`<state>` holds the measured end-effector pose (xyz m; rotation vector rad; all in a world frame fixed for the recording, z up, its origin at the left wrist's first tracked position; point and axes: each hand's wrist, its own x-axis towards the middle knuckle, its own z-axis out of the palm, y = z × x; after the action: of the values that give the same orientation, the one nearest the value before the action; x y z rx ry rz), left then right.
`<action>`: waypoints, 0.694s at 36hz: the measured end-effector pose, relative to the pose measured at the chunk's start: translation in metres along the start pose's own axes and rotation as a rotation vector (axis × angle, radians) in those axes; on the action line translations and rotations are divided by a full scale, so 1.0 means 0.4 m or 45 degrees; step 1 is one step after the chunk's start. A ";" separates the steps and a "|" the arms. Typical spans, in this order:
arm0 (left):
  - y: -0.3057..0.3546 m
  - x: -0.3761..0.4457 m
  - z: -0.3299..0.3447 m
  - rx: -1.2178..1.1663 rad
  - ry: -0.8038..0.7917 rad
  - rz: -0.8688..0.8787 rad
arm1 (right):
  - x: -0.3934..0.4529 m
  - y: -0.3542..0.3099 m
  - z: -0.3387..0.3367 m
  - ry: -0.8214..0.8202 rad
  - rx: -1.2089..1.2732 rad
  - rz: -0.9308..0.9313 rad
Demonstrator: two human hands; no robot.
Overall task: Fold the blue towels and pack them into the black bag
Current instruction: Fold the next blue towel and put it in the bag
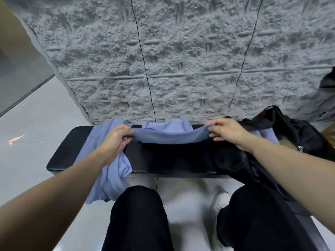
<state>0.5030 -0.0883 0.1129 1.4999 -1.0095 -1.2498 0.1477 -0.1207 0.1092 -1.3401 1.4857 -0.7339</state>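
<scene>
Left hand (118, 137): fingers and thumb pinch the left end of the lifted blue towel (168, 135), above the bench (172, 160).
Right hand (227, 132): pinches the towel's right end, level with the left hand.
Step in hand: judged to be a fold, with the held edge stretched between both hands.
Method: keep both pinches level and taut; lay the held edge squarely onto the opposite edge; flatten on the bench top before the next fold.
Towel position: spans the gap between the hands, over the bench's rear half.
Second towel (110, 171): drapes over the bench's left front edge, under the left forearm.
Black bag (290, 131): on the bench's right end, just beyond the right hand.
</scene>
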 end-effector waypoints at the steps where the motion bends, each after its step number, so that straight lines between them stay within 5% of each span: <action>1: -0.019 -0.010 -0.004 0.041 -0.018 -0.027 | -0.009 0.017 0.002 -0.025 -0.038 -0.001; 10: -0.115 -0.090 0.002 0.511 -0.013 -0.079 | -0.073 0.094 0.023 -0.154 -0.179 0.017; 16: -0.139 -0.085 0.020 0.543 0.082 -0.190 | -0.086 0.123 0.044 -0.208 -0.205 0.056; 25: -0.173 -0.097 0.017 0.636 0.087 0.013 | -0.079 0.157 0.062 -0.242 -0.372 0.024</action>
<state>0.4930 -0.0346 0.0549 1.8945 -1.3470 -0.9699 0.1442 -0.0727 0.0522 -1.5650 1.4886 -0.3739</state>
